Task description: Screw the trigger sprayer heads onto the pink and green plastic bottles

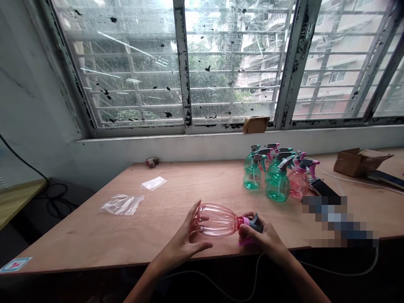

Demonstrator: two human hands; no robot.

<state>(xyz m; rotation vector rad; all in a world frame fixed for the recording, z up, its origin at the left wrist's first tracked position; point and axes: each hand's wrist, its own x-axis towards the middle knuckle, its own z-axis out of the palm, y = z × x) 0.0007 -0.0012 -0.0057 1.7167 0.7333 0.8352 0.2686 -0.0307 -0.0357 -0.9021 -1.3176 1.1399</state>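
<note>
A clear pink spray bottle [217,221] lies on its side in the air above the table's front edge, its base to the left and its head to the right. My left hand [186,237] cups the base, with fingers showing through the plastic and the thumb held below. At the other end, my right hand [263,235] is closed around the grey and pink spray head [255,223]. The bottle looks to have no liquid in it. Several green spray bottles [277,187] and pink spray bottles [298,183] stand grouped behind, to the right.
On the wooden table [176,181] lie a plastic bag [123,205], a small white packet [154,183] and a tape roll [152,162]. An open cardboard box [355,162] and a dark phone-like object [326,190] are to the right. A white cable [214,286] hangs below the front edge.
</note>
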